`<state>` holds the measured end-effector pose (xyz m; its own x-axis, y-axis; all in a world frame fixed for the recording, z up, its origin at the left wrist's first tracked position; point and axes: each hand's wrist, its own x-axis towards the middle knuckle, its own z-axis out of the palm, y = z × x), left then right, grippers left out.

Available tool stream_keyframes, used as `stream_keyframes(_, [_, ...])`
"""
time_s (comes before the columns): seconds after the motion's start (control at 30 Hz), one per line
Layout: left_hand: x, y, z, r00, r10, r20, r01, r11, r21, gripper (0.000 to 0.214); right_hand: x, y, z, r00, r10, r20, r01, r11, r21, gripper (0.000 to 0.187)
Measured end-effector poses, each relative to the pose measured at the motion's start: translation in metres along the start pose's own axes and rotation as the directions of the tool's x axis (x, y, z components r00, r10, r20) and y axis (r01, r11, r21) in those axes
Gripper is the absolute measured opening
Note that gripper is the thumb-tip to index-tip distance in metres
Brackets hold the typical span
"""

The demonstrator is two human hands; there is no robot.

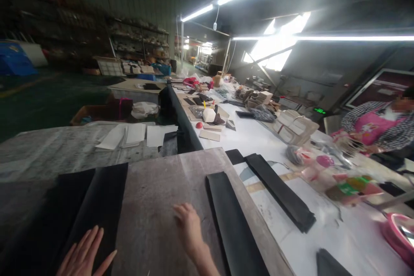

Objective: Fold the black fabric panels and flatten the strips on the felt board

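Observation:
My left hand [84, 255] lies flat with its fingers spread on a wide black sheet [97, 202] at the left of a brownish work board [161, 194]. My right hand [189, 226] rests on the bare board with its fingers curled down, holding nothing. It sits just left of a long black strip [231, 224] that runs along the board's right side. A stack of similar black strips [280, 189] lies on the white table beyond the board's edge.
A long white table [249, 138] stretches away, crowded with cardboard pieces, paper stacks, a white block [208, 114] and pink containers [399, 233]. A person in a pink apron [378, 127] works at the right. White sheets [136, 134] lie on the grey bench at left.

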<state>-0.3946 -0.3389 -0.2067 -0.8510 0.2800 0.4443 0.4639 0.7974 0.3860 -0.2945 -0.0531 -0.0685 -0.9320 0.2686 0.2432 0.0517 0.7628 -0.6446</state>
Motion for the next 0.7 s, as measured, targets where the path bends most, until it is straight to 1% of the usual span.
stream_keyframes(0.03, [0.002, -0.002, 0.0, 1.0, -0.006, 0.008, 0.006, 1.0, 0.014, 0.067, -0.014, 0.022, -0.031, 0.994, 0.099, -0.053, -0.104, 0.989, -0.101, 0.048])
stream_keyframes(0.07, [0.004, -0.005, -0.001, 1.0, 0.003, 0.026, -0.004, 1.0, 0.027, 0.07, -0.026, 0.044, -0.06, 0.973, 0.198, -0.115, -0.219, 0.951, -0.217, 0.043])
stream_keyframes(0.1, [0.007, -0.009, -0.001, 0.998, 0.028, 0.054, -0.03, 0.999, 0.041, 0.074, -0.036, 0.066, -0.086, 0.947, 0.265, -0.181, -0.312, 0.891, -0.329, 0.038])
stream_keyframes(0.13, [0.01, -0.013, -0.003, 0.995, 0.056, 0.084, -0.061, 0.997, 0.057, 0.078, -0.043, 0.085, -0.107, 0.917, 0.311, -0.249, -0.391, 0.82, -0.419, 0.038])
stream_keyframes(0.17, [0.012, -0.015, -0.005, 0.991, 0.08, 0.111, -0.088, 0.993, 0.073, 0.082, -0.047, 0.101, -0.125, 0.893, 0.345, -0.29, -0.447, 0.756, -0.479, 0.038])
stream_keyframes(0.2, [0.015, -0.015, -0.007, 0.986, 0.095, 0.136, -0.108, 0.99, 0.087, 0.085, -0.05, 0.114, -0.137, 0.877, 0.371, -0.306, -0.48, 0.707, -0.52, 0.039])
stream_keyframes(0.23, [0.016, -0.01, -0.009, 0.984, 0.097, 0.151, -0.112, 0.989, 0.098, 0.085, -0.05, 0.124, -0.145, 0.868, 0.391, -0.307, -0.497, 0.674, -0.547, 0.04])
stream_keyframes(0.27, [0.016, -0.001, -0.01, 0.984, 0.087, 0.156, -0.104, 0.99, 0.1, 0.083, -0.05, 0.13, -0.149, 0.865, 0.406, -0.296, -0.501, 0.659, -0.561, 0.039])
stream_keyframes(0.3, [0.014, 0.015, -0.01, 0.985, 0.074, 0.158, -0.089, 0.992, 0.086, 0.08, -0.049, 0.133, -0.151, 0.865, 0.416, -0.281, -0.499, 0.655, -0.567, 0.037])
stream_keyframes(0.33, [0.011, 0.035, -0.009, 0.986, 0.059, 0.158, -0.07, 0.996, 0.06, 0.074, -0.048, 0.134, -0.15, 0.866, 0.421, -0.27, -0.496, 0.658, -0.566, 0.036])
stream_keyframes(0.37, [0.005, 0.061, -0.007, 0.984, 0.055, 0.17, -0.058, 0.998, 0.013, 0.067, -0.048, 0.134, -0.149, 0.867, 0.421, -0.266, -0.495, 0.664, -0.561, 0.034])
stream_keyframes(0.43, [-0.01, 0.122, 0.002, 0.972, 0.061, 0.227, -0.037, 0.993, -0.112, 0.049, -0.047, 0.131, -0.145, 0.866, 0.42, -0.271, -0.497, 0.672, -0.549, 0.033])
stream_keyframes(0.47, [-0.018, 0.155, 0.009, 0.959, 0.113, 0.262, -0.063, 0.98, -0.191, 0.044, -0.048, 0.129, -0.144, 0.865, 0.416, -0.28, -0.5, 0.673, -0.545, 0.033])
stream_keyframes(0.5, [-0.026, 0.188, 0.016, 0.948, 0.171, 0.27, -0.098, 0.96, -0.263, 0.039, -0.048, 0.127, -0.142, 0.866, 0.406, -0.292, -0.499, 0.675, -0.543, 0.032])
stream_keyframes(0.53, [-0.034, 0.219, 0.024, 0.924, 0.238, 0.298, -0.136, 0.936, -0.325, 0.035, -0.048, 0.125, -0.141, 0.869, 0.39, -0.305, -0.495, 0.676, -0.546, 0.031])
stream_keyframes(0.57, [-0.041, 0.246, 0.033, 0.912, 0.283, 0.297, -0.164, 0.915, -0.368, 0.033, -0.049, 0.124, -0.141, 0.872, 0.371, -0.32, -0.49, 0.675, -0.552, 0.029])
stream_keyframes(0.6, [-0.046, 0.27, 0.042, 0.893, 0.328, 0.308, -0.194, 0.898, -0.396, 0.038, -0.049, 0.123, -0.14, 0.876, 0.348, -0.335, -0.482, 0.672, -0.562, 0.028])
stream_keyframes(0.63, [-0.051, 0.29, 0.051, 0.879, 0.357, 0.318, -0.21, 0.886, -0.413, 0.042, -0.049, 0.124, -0.14, 0.879, 0.324, -0.349, -0.474, 0.668, -0.574, 0.027])
stream_keyframes(0.7, [-0.058, 0.317, 0.069, 0.868, 0.36, 0.342, -0.205, 0.887, -0.414, 0.052, -0.051, 0.125, -0.14, 0.886, 0.287, -0.364, -0.458, 0.662, -0.593, 0.027])
